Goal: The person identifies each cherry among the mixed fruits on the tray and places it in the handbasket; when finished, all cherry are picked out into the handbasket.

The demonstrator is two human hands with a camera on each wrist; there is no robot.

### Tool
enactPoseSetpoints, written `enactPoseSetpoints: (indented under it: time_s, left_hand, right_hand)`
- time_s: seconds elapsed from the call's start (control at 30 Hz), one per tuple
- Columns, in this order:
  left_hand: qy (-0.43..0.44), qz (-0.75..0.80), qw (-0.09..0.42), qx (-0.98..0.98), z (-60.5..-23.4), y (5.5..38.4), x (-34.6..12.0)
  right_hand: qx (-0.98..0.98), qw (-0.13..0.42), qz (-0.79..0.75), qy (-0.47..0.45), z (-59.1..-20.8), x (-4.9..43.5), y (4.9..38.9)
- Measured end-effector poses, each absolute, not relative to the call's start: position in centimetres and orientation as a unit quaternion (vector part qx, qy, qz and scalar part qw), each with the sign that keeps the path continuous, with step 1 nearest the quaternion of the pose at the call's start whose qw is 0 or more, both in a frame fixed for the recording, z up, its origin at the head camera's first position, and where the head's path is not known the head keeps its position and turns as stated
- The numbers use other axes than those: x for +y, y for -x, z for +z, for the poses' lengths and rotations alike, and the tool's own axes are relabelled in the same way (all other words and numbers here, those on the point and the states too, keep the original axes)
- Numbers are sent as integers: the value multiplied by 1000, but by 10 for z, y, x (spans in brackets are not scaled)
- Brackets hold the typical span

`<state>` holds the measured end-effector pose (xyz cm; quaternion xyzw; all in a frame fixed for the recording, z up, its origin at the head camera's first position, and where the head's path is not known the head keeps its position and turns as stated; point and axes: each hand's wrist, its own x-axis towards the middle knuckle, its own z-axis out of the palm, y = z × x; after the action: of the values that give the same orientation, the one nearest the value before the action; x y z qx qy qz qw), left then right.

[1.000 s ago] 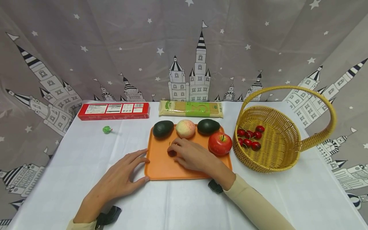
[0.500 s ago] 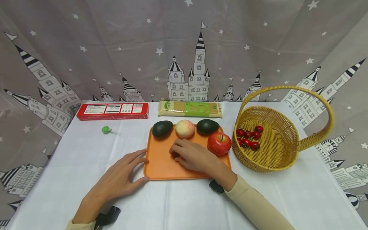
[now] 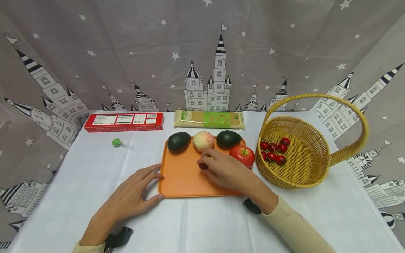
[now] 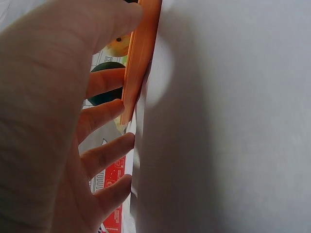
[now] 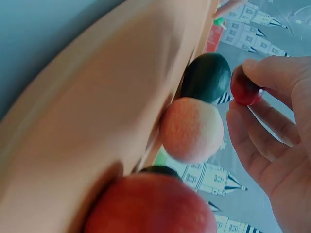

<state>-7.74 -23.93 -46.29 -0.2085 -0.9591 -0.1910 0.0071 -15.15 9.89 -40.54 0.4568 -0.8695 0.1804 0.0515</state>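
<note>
My right hand [image 3: 226, 170] pinches a dark red cherry [image 5: 246, 86] between thumb and fingertips, above the orange tray [image 3: 177, 186]. In the right wrist view the cherry is apart from the tray's surface. On the tray lie two dark green avocados [image 3: 179, 141], a pale pink peach [image 3: 203, 141] and a red apple [image 3: 242, 156]; the apple is partly behind my right hand. At the tray's left edge my left hand [image 3: 133, 193] rests with its fingers spread, thumb and fingertips right at the rim. More cherries [image 3: 272, 151] lie inside the wicker basket [image 3: 303, 175].
The basket stands just right of the tray, its tall handle [image 3: 317, 96] arching over it. Behind the tray lies a pack of noodles [image 3: 209, 119]. A red box [image 3: 124, 122] is at the back left, with a small green wrapped candy [image 3: 116, 142] in front.
My right hand has moved right across the tray and lifted with the cherry, which shows again at the fingertips. The left hand has stayed at the tray's edge.
</note>
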Motion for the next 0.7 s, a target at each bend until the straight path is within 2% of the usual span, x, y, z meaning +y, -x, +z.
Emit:
enactPoseSetpoints:
  time_s: [0.7]
  left_hand:
    - [203, -187, 1, -961, -463, 77, -239]
  right_hand:
    - [-893, 137, 182, -388, -386, 159, 142]
